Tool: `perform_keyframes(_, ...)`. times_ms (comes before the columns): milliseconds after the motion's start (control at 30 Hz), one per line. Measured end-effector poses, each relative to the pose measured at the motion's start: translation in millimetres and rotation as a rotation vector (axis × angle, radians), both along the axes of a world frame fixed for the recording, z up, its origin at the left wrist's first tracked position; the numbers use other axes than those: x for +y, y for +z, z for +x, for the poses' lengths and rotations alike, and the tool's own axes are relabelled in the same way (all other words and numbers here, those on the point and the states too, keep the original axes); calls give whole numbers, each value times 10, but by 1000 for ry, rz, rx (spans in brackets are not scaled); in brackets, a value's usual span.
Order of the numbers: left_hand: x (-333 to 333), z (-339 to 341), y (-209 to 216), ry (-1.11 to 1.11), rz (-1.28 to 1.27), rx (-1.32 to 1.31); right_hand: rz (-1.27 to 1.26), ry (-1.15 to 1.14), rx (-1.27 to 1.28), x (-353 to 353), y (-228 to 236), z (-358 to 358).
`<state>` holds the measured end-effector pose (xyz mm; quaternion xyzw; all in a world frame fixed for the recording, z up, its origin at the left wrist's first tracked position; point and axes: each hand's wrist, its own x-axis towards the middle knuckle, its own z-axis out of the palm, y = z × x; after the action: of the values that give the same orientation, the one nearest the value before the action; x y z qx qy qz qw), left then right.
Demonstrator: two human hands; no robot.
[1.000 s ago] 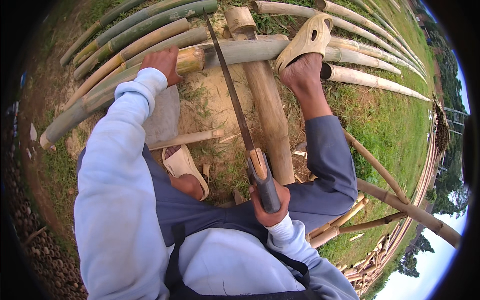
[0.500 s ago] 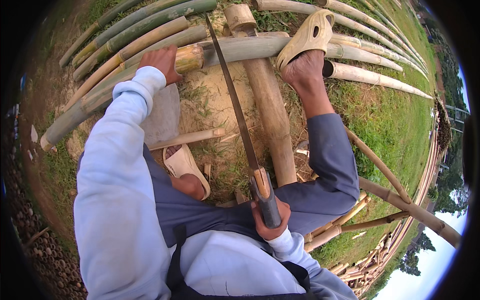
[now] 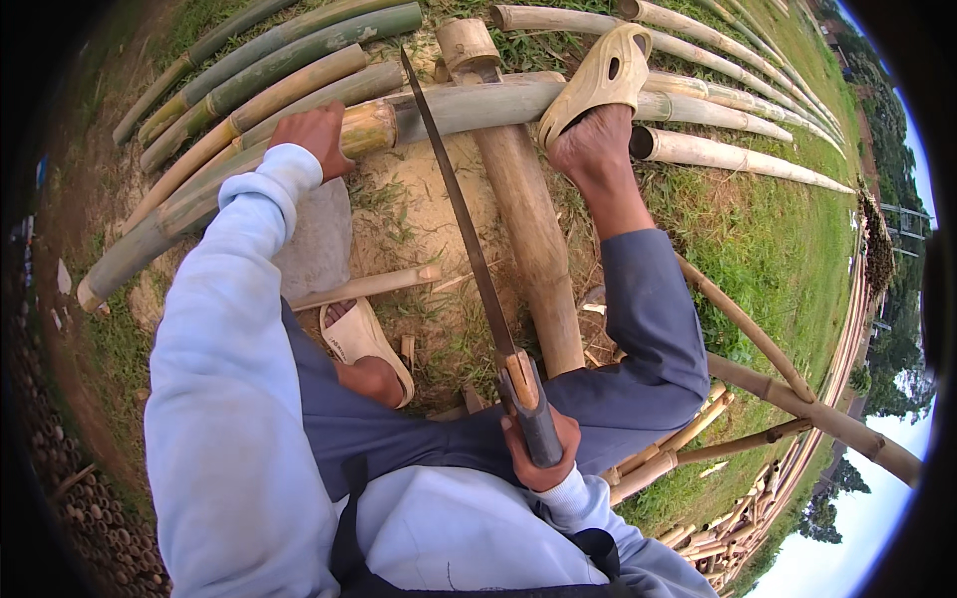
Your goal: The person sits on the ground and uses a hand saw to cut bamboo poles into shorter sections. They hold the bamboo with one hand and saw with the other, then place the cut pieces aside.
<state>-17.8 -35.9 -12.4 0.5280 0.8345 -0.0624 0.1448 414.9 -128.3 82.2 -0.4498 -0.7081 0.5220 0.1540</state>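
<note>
A hand saw with a long, narrow dark blade [image 3: 458, 204] and a wood-and-dark handle [image 3: 528, 399] runs from my lap toward the far poles. My right hand [image 3: 543, 450] is closed round its handle end. The blade crosses a thick bamboo pole [image 3: 478, 106] just right of a tan node; whether it has cut in, I cannot tell. Left of the blade, my left hand [image 3: 313, 140] is wrapped over that same pole. My raised foot in a beige clog [image 3: 601, 80] presses on the pole right of the blade.
A bamboo post [image 3: 528, 229] lies under the pole, its far end [image 3: 466, 42] rising behind. Green and tan bamboo poles [image 3: 299, 65] spread at far left, pale ones [image 3: 743, 159] at far right. My other sandalled foot [image 3: 364, 349] rests near a split bamboo strip [image 3: 374, 286].
The saw has drawn slightly back toward me along its length, with my right hand on it. My left hand and foot keep their places on the pole. The view has shifted a little.
</note>
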Motion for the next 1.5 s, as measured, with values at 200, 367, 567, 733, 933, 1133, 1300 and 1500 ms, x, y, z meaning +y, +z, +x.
perform_keyframes(200, 150, 96, 47, 57, -14, -17, 68, -86, 286, 988, -634, -1156)
perform_keyframes(367, 67, -35, -10, -37, 47, 14, 102, -83, 297, 751, -593, -1045)
perform_keyframes(567, 13, -17, -50, 29, -23, -2, 59, 5, 72, 10, -70, 40)
perform_keyframes(733, 146, 40, 5, 36, 27, -3, 187, -94, 294, 899, -606, -1101)
perform_keyframes(933, 73, -67, 8, -13, -14, 15, -29, -59, 191, 493, -351, -661)
perform_keyframes(1133, 32, -71, -12, 26, 31, 40, 28, -27, 120, 208, -70, -167)
perform_keyframes(1300, 166, 54, 82, -1, 11, 5, 150, -27, 262, 1209, -702, -1392)
perform_keyframes(1500, 78, -98, -27, -40, -7, -11, -7, -39, 142, 409, -270, -591)
